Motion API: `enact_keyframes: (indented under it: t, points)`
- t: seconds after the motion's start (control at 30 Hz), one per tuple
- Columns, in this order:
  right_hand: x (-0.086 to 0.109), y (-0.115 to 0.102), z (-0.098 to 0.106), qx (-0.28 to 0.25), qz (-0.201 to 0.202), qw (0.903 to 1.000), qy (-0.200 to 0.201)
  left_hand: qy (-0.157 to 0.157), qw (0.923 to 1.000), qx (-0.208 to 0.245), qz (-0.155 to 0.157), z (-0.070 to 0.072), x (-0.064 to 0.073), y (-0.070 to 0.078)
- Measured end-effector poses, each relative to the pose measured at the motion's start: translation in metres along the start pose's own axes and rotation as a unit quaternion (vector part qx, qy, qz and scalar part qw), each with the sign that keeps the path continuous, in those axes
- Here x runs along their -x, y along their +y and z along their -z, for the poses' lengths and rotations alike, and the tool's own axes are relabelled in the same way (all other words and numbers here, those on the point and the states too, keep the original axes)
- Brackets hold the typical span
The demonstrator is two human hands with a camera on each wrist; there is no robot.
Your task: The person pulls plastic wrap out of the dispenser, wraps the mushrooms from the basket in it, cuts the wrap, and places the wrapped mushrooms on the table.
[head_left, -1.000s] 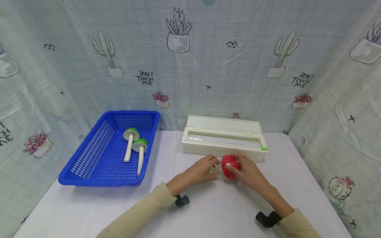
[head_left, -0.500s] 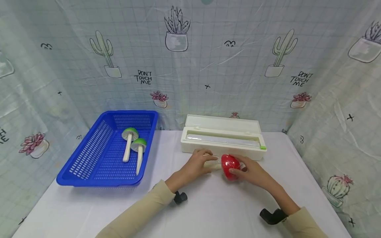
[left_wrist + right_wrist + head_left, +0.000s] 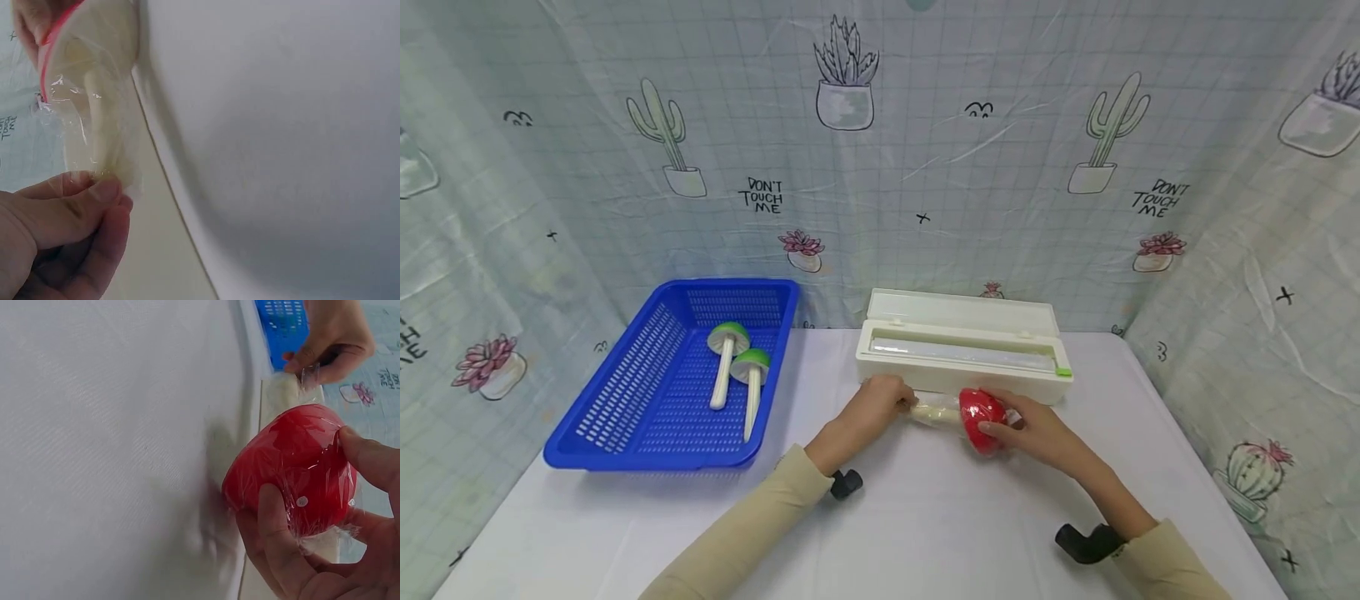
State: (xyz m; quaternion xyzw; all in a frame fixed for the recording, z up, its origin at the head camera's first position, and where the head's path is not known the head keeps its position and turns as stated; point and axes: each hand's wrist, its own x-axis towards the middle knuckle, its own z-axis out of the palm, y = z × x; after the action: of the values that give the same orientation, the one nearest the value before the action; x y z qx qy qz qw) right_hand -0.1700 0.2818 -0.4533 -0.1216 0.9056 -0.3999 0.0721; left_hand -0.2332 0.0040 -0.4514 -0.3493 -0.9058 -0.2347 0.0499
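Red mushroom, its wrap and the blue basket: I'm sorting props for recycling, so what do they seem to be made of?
Red mushroom: perhaps foam or plastic; it looks smooth, but shine from the wrap leaves this open.
Wrap: clear, glossy plastic film, by its creases and highlights.
Blue basket: probably moulded plastic, evenly coloured and regularly slotted.

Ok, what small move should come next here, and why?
I'd probably twist the film snug at the tip of the stem: it looks loose there, the left hand pinches that end, and the right hand holds the red cap.
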Motion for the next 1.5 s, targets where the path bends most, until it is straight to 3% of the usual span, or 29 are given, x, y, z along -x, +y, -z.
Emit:
enact_keyframes:
  t: [0.13, 0.23, 0.37, 0.5, 0.63, 0.83, 1.0, 1.17, 1.3, 1.4, 1.5]
  points:
    - [-0.003, -0.003, -0.002, 0.015, -0.004, 0.9998, 0.008, 0.004, 0.9942, -0.101, -0.034, -0.005, 0.001, 0.007]
    - [-0.004, -0.003, -0.001, -0.007, -0.035, 0.9993, 0.009, -0.027, 0.9896, -0.128, -0.06, -0.01, 0.001, 0.012]
    - [-0.001, -0.004, 0.001, -0.078, -0.082, 0.9936, -0.003, -0.062, 0.9884, -0.123, -0.065, -0.018, -0.001, 0.014]
    - [0.0, -0.007, 0.004, -0.177, -0.097, 0.9785, -0.04, -0.022, 0.9913, -0.099, -0.084, -0.019, -0.006, 0.014]
    - [0.003, -0.007, 0.008, -0.233, -0.092, 0.9647, -0.081, 0.0, 0.995, -0.028, -0.096, -0.014, -0.009, 0.013]
    - [0.006, 0.005, 0.015, -0.138, -0.004, 0.9872, -0.08, -0.05, 0.9947, 0.074, -0.051, -0.008, -0.007, 0.008]
    - [0.004, 0.008, 0.008, -0.117, 0.074, 0.9894, -0.044, -0.063, 0.9894, 0.11, -0.071, -0.008, -0.006, 0.003]
    - [0.002, 0.003, -0.002, -0.092, 0.058, 0.994, 0.011, -0.085, 0.9859, 0.134, -0.052, -0.009, -0.005, 0.003]
    - [0.004, -0.005, -0.005, -0.072, 0.021, 0.9971, 0.001, -0.118, 0.9811, 0.151, -0.026, -0.011, -0.004, 0.003]
    - [0.009, -0.014, -0.004, -0.069, 0.023, 0.9973, -0.016, -0.107, 0.9829, 0.148, -0.025, -0.013, -0.002, 0.0]
    - [0.012, -0.023, -0.004, -0.067, 0.06, 0.996, 0.003, -0.072, 0.9836, 0.163, -0.027, -0.013, -0.002, -0.004]
